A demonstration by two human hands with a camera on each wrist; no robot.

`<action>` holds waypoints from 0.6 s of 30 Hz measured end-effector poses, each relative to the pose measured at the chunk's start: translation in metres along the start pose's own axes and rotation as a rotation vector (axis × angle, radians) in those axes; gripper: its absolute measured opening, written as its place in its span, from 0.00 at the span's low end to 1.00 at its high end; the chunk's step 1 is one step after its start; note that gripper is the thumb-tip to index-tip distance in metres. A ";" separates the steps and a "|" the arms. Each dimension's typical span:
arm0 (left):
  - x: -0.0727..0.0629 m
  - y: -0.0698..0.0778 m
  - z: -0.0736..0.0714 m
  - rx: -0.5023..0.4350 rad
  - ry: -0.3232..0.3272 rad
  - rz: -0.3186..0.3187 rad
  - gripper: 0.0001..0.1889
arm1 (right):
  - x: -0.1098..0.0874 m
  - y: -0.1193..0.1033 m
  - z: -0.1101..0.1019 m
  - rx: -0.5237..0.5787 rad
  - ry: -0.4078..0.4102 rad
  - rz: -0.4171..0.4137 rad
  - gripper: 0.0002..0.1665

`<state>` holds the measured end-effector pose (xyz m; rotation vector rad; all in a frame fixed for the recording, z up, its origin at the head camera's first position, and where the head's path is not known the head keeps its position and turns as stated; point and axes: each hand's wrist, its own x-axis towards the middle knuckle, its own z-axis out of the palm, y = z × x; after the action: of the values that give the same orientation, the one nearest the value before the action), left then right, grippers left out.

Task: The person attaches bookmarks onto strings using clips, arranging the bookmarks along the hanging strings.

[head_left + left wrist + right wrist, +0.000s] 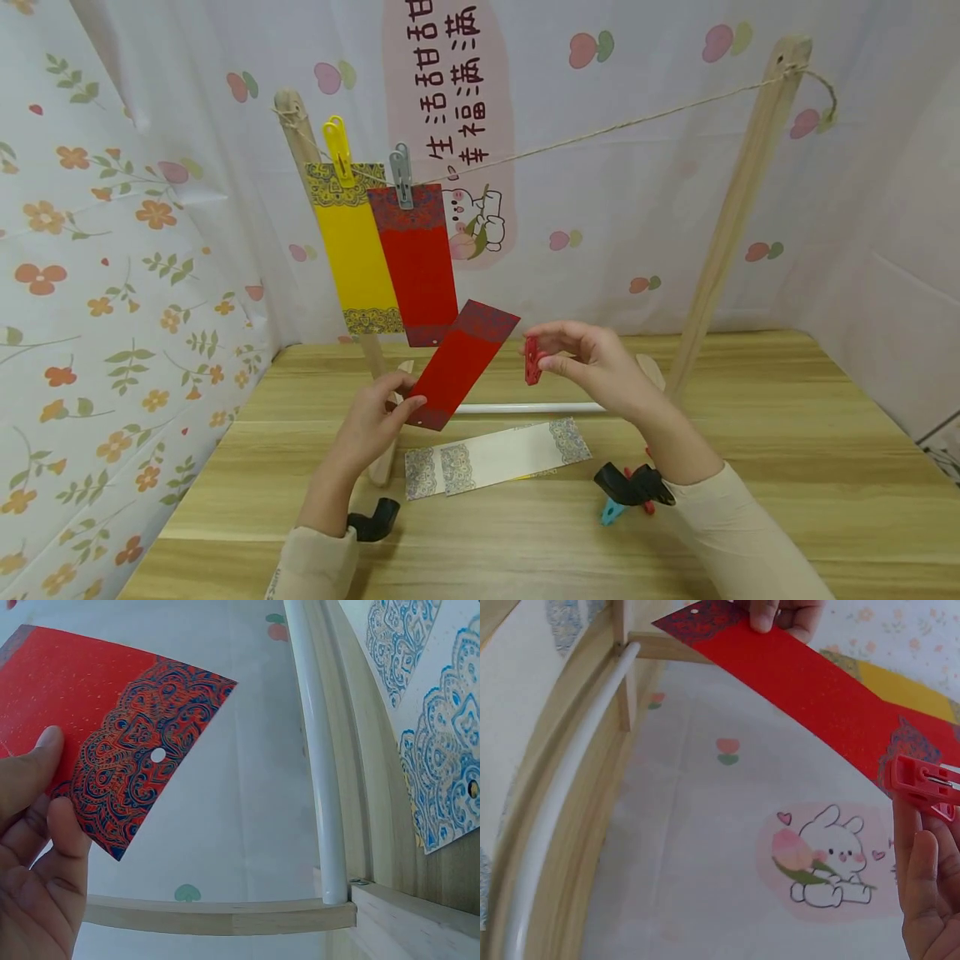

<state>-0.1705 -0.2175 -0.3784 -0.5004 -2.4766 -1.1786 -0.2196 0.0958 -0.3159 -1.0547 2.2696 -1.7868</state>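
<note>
A red card with patterned ends is pinched near its lower end by my left hand, thumb on its face; it tilts up to the right. In the left wrist view the card's patterned end shows a punched hole. My right hand pinches a red clothespin between thumb and fingers, just right of the card's upper end. Behind, a yellow card hangs on the string under a yellow clothespin. Beside it another red card hangs from a grey clothespin.
White patterned cards overlap on the wooden table. Two wooden posts carry the string, with a white rod low between them. A blue clothespin and red ones lie near my right wrist. A printed curtain stands behind.
</note>
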 end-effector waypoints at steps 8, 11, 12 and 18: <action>0.004 0.006 0.000 0.021 0.050 0.006 0.07 | 0.016 -0.017 0.007 0.024 0.020 -0.043 0.21; 0.006 0.010 0.000 0.018 0.059 0.006 0.07 | 0.022 -0.023 0.009 0.028 0.029 -0.071 0.21; 0.007 0.011 0.000 0.011 0.062 0.006 0.07 | 0.024 -0.025 0.009 0.027 0.035 -0.077 0.21; 0.011 0.013 0.002 -0.045 0.093 -0.015 0.06 | 0.034 -0.038 0.013 0.030 0.050 -0.104 0.21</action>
<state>-0.1748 -0.2065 -0.3656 -0.4300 -2.3845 -1.2373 -0.2217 0.0630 -0.2748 -1.1560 2.2480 -1.9007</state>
